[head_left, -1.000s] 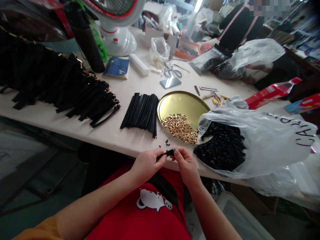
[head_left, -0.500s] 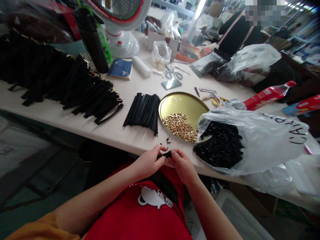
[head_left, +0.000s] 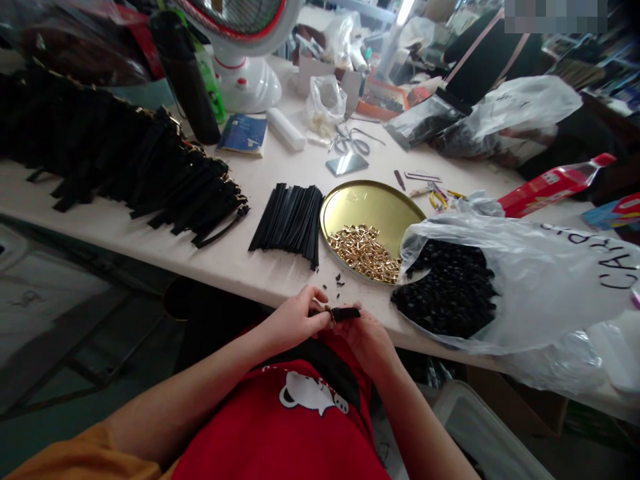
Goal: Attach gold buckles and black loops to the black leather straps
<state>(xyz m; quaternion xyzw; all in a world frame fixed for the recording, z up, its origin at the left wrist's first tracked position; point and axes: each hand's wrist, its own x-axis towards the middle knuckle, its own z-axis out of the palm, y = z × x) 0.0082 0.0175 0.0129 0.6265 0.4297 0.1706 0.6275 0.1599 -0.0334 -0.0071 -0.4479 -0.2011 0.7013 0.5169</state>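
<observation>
Close to the table's front edge, my left hand [head_left: 303, 321] pinches a short black strap [head_left: 347, 313] near a small gold buckle [head_left: 331, 315]. My right hand [head_left: 369, 339] grips the strap's other end from below, its fingertips partly hidden. Just beyond my hands lie small black scraps [head_left: 339, 283]. A round gold tray [head_left: 373, 193] holds a heap of gold buckles [head_left: 363, 253]. To its left is a row of flat black straps [head_left: 287, 223]. On the right, a clear plastic bag [head_left: 545, 280] spills small black pieces [head_left: 450, 287].
A long pile of black straps with gold fittings [head_left: 125, 160] covers the table's left side. Behind stand a fan [head_left: 245, 87] and a dark bottle [head_left: 185, 80]. Scissors [head_left: 353, 140], a phone-like slab [head_left: 347, 164], pliers [head_left: 439, 199] and a red-labelled bottle [head_left: 550, 187] lie farther back.
More of the black strap now shows between my hands, and the gold buckle is in clearer view. My right hand has turned and dropped slightly. The camera view has shifted a little.
</observation>
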